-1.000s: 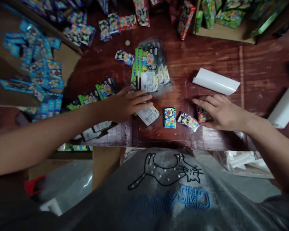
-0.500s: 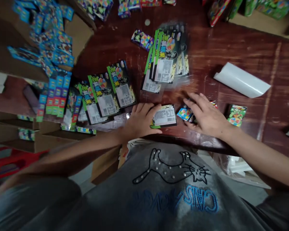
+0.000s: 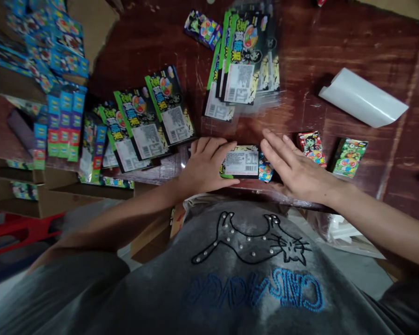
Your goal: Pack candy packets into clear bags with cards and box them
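Note:
My left hand (image 3: 209,163) curls round the left end of a flat black printed packet (image 3: 242,162) with a white label, fingers along the far edge and thumb along the near edge. A small blue candy box (image 3: 265,167) sits at the packet's right end, partly hidden. Against that box my right hand (image 3: 293,172) rests with its fingers stretched out. Just beyond the right hand are a small red candy box (image 3: 312,148) and, farther right, a green one (image 3: 349,157).
Several similar packets (image 3: 176,104) lie fanned to the left, and another overlapping stack (image 3: 244,58) lies beyond my hands. A purple box (image 3: 202,29) touches that stack. Right of it lies a curled white sheet (image 3: 365,97). Cartons with many blue boxes (image 3: 68,39) stand at the left.
The right hand has moved the blue box left against the packet's end and its fingers have straightened. The red box now shows beside it. The whole view has shifted slightly.

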`<state>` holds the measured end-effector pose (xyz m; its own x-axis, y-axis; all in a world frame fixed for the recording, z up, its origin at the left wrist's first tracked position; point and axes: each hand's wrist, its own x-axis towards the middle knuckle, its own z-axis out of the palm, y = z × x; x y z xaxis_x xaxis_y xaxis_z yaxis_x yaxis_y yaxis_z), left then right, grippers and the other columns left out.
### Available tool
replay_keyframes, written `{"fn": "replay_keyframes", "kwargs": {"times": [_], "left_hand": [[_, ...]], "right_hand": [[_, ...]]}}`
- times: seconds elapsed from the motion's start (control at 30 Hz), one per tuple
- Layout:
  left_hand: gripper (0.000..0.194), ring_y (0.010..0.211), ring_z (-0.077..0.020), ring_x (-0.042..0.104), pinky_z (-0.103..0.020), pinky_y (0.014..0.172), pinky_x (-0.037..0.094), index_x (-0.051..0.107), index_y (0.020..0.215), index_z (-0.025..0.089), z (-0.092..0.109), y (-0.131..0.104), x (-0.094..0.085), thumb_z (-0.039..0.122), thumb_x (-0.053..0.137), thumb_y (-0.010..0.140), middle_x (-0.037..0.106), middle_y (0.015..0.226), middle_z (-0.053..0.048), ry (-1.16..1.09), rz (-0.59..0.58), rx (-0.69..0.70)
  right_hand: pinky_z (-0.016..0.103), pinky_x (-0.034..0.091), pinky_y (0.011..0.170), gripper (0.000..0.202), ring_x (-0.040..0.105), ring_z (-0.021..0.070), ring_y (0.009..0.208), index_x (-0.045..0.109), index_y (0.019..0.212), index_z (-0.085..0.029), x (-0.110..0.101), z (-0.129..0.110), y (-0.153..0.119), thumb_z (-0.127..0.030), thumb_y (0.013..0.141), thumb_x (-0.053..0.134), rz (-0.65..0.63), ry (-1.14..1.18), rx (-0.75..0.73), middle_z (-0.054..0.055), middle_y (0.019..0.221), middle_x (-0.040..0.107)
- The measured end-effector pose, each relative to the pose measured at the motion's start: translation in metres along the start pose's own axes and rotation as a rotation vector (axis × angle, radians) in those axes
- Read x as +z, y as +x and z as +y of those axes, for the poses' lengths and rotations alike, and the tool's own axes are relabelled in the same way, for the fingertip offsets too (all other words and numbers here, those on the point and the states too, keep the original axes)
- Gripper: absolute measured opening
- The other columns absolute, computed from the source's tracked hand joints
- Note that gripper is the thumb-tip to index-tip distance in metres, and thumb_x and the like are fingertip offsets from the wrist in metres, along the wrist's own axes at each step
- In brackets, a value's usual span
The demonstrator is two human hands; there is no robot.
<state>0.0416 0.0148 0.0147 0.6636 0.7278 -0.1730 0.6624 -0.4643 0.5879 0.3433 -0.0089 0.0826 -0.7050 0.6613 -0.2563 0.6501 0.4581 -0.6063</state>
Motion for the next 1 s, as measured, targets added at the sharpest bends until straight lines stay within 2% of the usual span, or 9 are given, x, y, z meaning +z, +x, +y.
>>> {"fn": "replay_keyframes", "kwargs": {"times": [0.1, 0.17, 0.3, 0.37, 0.43, 0.6, 0.73, 0.87, 1.0], "left_hand": [[0.108, 0.132, -0.0429, 0.051, -0.056, 0.112, 0.038, 0.051, 0.158, 0.018, 0.001, 0.003, 0.005, 0.066, 0.093, 0.071, 0.060, 0.146, -0.020, -0.039, -0.031, 0.022], [0.108, 0.133, -0.0428, 0.051, -0.056, 0.113, 0.038, 0.051, 0.158, 0.018, -0.002, 0.006, 0.007, 0.067, 0.092, 0.072, 0.059, 0.147, -0.021, -0.043, -0.038, 0.052], [0.109, 0.132, -0.0417, 0.052, -0.054, 0.111, 0.038, 0.049, 0.160, 0.016, -0.006, 0.009, 0.006, 0.065, 0.093, 0.073, 0.060, 0.147, -0.021, 0.002, -0.030, 0.094], [0.110, 0.131, -0.0414, 0.053, -0.054, 0.111, 0.039, 0.050, 0.160, 0.016, -0.005, 0.010, 0.006, 0.065, 0.094, 0.071, 0.060, 0.147, -0.021, 0.003, -0.029, 0.104], [0.109, 0.132, -0.0413, 0.052, -0.054, 0.111, 0.039, 0.051, 0.159, 0.018, -0.002, 0.013, 0.008, 0.066, 0.093, 0.071, 0.060, 0.147, -0.020, -0.017, -0.039, 0.122], [0.109, 0.133, -0.0414, 0.051, -0.055, 0.113, 0.038, 0.048, 0.162, 0.023, 0.002, 0.015, 0.011, 0.064, 0.093, 0.072, 0.059, 0.148, -0.019, -0.057, -0.050, 0.119], [0.107, 0.134, -0.0418, 0.051, -0.056, 0.113, 0.038, 0.048, 0.162, 0.023, -0.002, 0.013, 0.009, 0.062, 0.093, 0.073, 0.059, 0.148, -0.019, -0.050, -0.048, 0.111], [0.106, 0.133, -0.0420, 0.052, -0.057, 0.112, 0.040, 0.049, 0.161, 0.019, 0.001, 0.015, 0.008, 0.060, 0.093, 0.074, 0.060, 0.146, -0.020, -0.032, -0.049, 0.120], [0.107, 0.133, -0.0408, 0.053, -0.056, 0.111, 0.041, 0.048, 0.161, 0.021, 0.006, 0.016, 0.009, 0.058, 0.095, 0.073, 0.060, 0.147, -0.019, -0.007, 0.002, 0.048]], "right_hand": [[0.076, 0.031, 0.130, 0.116, 0.005, 0.0425, 0.172, -0.034, 0.168, -0.031, -0.003, -0.005, -0.003, -0.015, 0.100, 0.059, -0.033, 0.024, -0.027, 0.017, 0.185, -0.013], [0.078, 0.029, 0.130, 0.118, 0.005, 0.0450, 0.172, -0.033, 0.169, -0.028, -0.009, -0.006, -0.007, -0.031, 0.102, 0.065, -0.036, 0.005, -0.010, 0.018, 0.185, -0.011], [0.087, 0.012, 0.129, 0.132, 0.033, 0.0530, 0.162, -0.020, 0.175, -0.022, -0.019, -0.006, -0.018, -0.071, 0.092, 0.071, 0.061, -0.140, 0.175, 0.026, 0.178, 0.031], [0.089, 0.006, 0.129, 0.127, 0.048, 0.0513, 0.151, -0.013, 0.177, -0.024, -0.016, -0.007, -0.019, -0.074, 0.093, 0.068, 0.079, -0.187, 0.228, 0.023, 0.164, 0.053], [0.089, 0.004, 0.129, 0.116, 0.055, 0.0478, 0.144, -0.010, 0.177, -0.028, -0.008, -0.007, -0.016, -0.070, 0.098, 0.063, 0.071, -0.187, 0.226, 0.017, 0.153, 0.064], [0.086, -0.002, 0.131, 0.110, 0.048, 0.0436, 0.152, -0.010, 0.177, -0.029, -0.011, 0.005, -0.016, -0.070, 0.100, 0.057, 0.032, -0.160, 0.221, 0.014, 0.163, 0.057], [0.082, 0.006, 0.133, 0.099, 0.025, 0.0446, 0.167, 0.013, 0.177, -0.036, -0.042, 0.029, -0.044, -0.053, 0.096, 0.066, -0.180, -0.112, 0.069, 0.005, 0.182, 0.030], [0.076, 0.023, 0.131, 0.071, 0.036, 0.0392, 0.163, 0.046, 0.166, -0.038, -0.053, 0.044, -0.053, -0.022, 0.098, 0.056, -0.259, -0.151, -0.019, 0.000, 0.172, 0.051], [0.065, 0.051, 0.110, 0.067, 0.052, 0.0437, 0.143, 0.055, 0.161, -0.024, -0.044, 0.045, -0.037, -0.044, 0.098, 0.067, -0.207, -0.210, 0.067, 0.012, 0.158, 0.063]]}}
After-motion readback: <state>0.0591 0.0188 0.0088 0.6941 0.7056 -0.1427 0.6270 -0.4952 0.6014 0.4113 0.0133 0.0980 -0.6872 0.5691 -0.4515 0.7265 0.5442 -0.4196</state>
